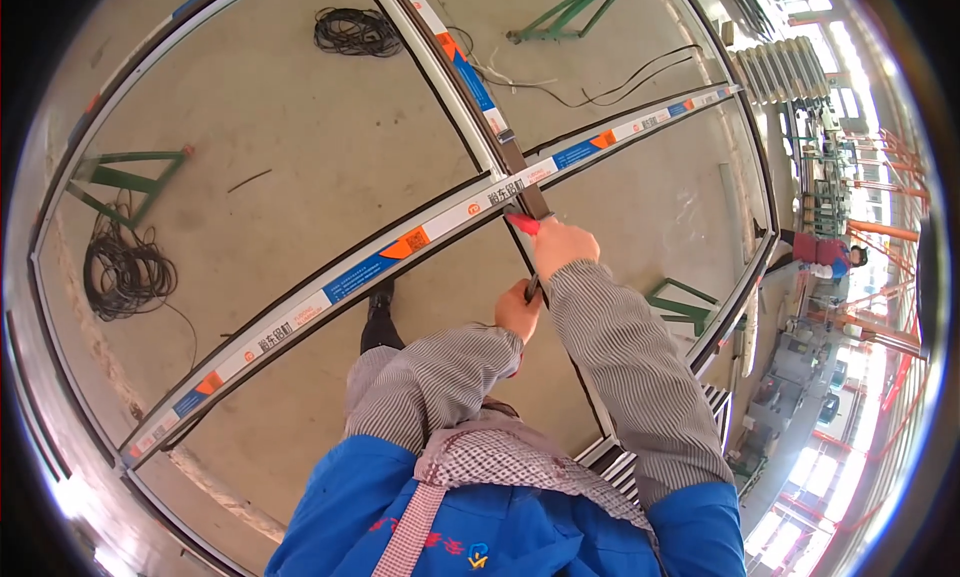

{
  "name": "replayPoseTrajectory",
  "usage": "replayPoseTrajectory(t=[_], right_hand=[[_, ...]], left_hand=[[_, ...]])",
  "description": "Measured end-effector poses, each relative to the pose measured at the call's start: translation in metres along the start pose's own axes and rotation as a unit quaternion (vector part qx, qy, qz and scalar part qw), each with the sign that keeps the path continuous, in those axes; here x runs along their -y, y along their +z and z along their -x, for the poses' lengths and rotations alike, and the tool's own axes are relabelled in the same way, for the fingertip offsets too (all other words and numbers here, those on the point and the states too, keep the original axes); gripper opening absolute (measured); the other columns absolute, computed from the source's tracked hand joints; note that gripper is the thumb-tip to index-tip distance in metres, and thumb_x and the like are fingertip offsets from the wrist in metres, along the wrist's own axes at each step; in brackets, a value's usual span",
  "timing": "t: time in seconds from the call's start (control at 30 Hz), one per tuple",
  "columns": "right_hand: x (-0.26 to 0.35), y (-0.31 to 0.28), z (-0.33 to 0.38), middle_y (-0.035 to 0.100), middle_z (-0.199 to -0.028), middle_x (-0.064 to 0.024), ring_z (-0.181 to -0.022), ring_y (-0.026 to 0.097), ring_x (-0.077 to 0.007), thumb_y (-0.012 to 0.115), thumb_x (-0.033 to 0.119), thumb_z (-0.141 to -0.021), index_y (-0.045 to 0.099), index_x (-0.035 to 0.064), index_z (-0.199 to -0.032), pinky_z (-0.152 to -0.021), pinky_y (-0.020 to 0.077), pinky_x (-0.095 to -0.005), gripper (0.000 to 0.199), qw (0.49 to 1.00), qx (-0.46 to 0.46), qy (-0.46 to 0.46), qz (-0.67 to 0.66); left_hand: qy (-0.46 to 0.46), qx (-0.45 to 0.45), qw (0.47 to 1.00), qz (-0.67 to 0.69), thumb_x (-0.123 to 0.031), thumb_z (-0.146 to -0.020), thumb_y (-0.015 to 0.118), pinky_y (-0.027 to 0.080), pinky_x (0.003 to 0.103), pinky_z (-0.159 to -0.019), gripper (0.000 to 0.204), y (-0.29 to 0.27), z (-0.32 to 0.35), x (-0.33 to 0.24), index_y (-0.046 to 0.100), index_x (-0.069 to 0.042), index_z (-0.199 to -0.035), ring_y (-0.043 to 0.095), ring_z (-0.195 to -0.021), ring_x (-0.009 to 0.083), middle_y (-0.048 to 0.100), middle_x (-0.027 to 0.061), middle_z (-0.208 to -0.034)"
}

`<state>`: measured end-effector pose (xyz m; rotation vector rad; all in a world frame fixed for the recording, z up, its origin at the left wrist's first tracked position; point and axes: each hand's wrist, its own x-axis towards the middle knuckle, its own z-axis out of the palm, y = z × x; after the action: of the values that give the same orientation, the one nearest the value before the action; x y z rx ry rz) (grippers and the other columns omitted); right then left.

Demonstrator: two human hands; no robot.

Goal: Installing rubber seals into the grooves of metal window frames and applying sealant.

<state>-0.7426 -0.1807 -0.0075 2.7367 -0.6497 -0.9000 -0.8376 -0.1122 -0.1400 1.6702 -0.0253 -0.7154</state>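
Note:
A large metal frame with long crossing bars spans the view. Its long crossbar (pixel 390 252) carries white, blue and orange protective film, and an upright bar (pixel 455 62) meets it from the far side. Close to this joint, a brown uncovered section (pixel 533 199) shows. My right hand (pixel 566 245) is closed on a red-handled tool (pixel 522 223), whose tip points at the crossbar's near edge by the joint. Nearer to me, my left hand (pixel 517 312) is closed beside the bar on a small dark piece (pixel 532 289); its kind cannot be made out.
Green metal stands (pixel 130 182) are at the left, far side and right (pixel 685 305). Coiled black cables (pixel 357 32) lie on the concrete floor, with another coil (pixel 125 267) at the left. A person (pixel 825 254) is in the workshop at the right, near machines.

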Motion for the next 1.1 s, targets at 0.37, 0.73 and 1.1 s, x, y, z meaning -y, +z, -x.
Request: replayPoseTrajectory(t=[0.37,0.73,1.1], right_hand=[[-0.052,0.008,0.063,0.061,-0.075,-0.0193,-0.076,0.059,-0.0381,0.046,0.04,-0.087,0.051,0.0059,-0.084,-0.068,0.044,-0.0481,0.035,0.979,-0.085,0.076,-0.168],[-0.044,0.038,0.085,0.051,-0.062,-0.0064,-0.05,0.051,-0.0136,0.054,0.013,-0.083,0.044,0.0039,-0.086,-0.044,0.0404,-0.0285,0.014,0.818,-0.075,-0.131,-0.555],[0.114,0.04,0.143,0.058,-0.084,-0.0135,-0.08,0.059,-0.0219,0.049,0.013,-0.087,0.044,0.0002,-0.095,-0.067,0.0457,-0.0301,0.016,0.784,-0.043,-0.529,-0.321]], left_hand=[[0.004,-0.012,0.998,-0.054,-0.03,-0.083,0.053,0.039,0.047,-0.058,0.028,-0.033,-0.048,-0.027,0.051,-0.003,-0.077,0.054,-0.066,0.0381,0.056,0.0187,-0.068],[-0.054,-0.091,0.991,0.086,-0.033,-0.081,0.055,0.045,0.041,-0.063,0.032,-0.051,-0.034,0.002,0.061,-0.002,-0.088,0.06,-0.07,0.0331,0.061,0.0206,-0.076],[-0.007,-0.432,0.715,0.549,-0.041,-0.084,0.056,0.04,0.024,-0.05,0.035,-0.203,0.116,-0.061,0.053,-0.005,-0.085,0.049,-0.058,0.0099,0.055,0.0028,-0.075]])
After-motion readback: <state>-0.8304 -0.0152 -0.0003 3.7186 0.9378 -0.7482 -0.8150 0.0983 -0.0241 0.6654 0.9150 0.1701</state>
